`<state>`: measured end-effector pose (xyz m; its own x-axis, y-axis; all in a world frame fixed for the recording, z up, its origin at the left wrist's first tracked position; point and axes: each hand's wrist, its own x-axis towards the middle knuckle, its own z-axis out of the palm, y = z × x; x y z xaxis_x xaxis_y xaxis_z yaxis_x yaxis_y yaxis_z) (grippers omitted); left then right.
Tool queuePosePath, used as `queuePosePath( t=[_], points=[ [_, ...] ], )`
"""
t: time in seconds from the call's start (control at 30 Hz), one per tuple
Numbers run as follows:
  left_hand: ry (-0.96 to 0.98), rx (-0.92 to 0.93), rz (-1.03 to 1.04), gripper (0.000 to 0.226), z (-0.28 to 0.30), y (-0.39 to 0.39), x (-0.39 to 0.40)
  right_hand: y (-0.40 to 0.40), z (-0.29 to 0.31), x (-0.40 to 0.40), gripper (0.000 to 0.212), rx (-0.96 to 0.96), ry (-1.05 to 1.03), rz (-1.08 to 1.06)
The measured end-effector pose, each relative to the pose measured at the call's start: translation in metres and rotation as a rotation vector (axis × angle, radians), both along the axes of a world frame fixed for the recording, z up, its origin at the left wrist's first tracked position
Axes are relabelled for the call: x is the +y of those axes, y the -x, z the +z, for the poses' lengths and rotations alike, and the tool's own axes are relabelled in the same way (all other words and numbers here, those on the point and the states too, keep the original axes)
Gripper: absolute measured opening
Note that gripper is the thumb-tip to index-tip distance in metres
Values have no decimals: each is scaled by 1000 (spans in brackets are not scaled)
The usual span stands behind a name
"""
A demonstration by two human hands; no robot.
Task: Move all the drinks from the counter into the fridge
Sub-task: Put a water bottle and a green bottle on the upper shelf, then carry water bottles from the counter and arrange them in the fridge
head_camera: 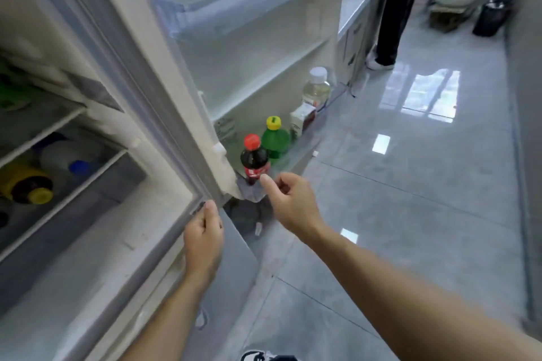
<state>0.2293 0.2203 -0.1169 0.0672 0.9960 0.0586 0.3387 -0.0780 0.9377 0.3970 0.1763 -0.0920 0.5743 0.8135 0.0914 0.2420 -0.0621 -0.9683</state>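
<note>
In front of my right hand (289, 199) stands a cola bottle (254, 163), dark brown with a red cap and red label. Beside it is a green bottle (275, 142) with a yellow cap, then a white carton (300, 121) with a red patch, then a pale yellow bottle (316, 88) capped in white. The fridge door (249, 47) is white, the floor (410, 184) glossy grey tile. Inside lies a yellow bottle (25, 184).
</note>
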Motion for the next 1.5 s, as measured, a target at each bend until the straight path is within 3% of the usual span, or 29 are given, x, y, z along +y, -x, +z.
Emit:
queuePosePath(
  t=[0.1, 0.27, 0.47, 0.77, 1.03, 1.23, 1.37, 1.5],
  points=[
    [139, 104, -182, 48, -37, -24, -40, -55, -38, -73, 51, 54, 134, -183],
    [555, 370, -456, 31, -109, -40, -83, -123, -103, -197, 44, 219, 458, -520],
    [918, 607, -430, 35, -173, -31, -95, -146, -160, -308, 26, 600, 675, -695],
    [959, 717, -632, 25, -177, -103, -62, -130, -173, -374, 14, 721, 856, -881],
    [687, 697, -780, 11, -171, -239, -4, -169, -183, -390, 21, 789, 951, -922],
    [691, 737, -854, 11, -170, -349, 15, -266, -194, -398, 16, 822, 1019, -907],
    [740, 776, -752, 11, -157, -388, 8, -358, -190, -386, 19, 819, 1057, -834],
    [779, 748, -644, 11, -153, -416, 0, -465, -189, -347, 25, 695, 1046, -726]
  ],
)
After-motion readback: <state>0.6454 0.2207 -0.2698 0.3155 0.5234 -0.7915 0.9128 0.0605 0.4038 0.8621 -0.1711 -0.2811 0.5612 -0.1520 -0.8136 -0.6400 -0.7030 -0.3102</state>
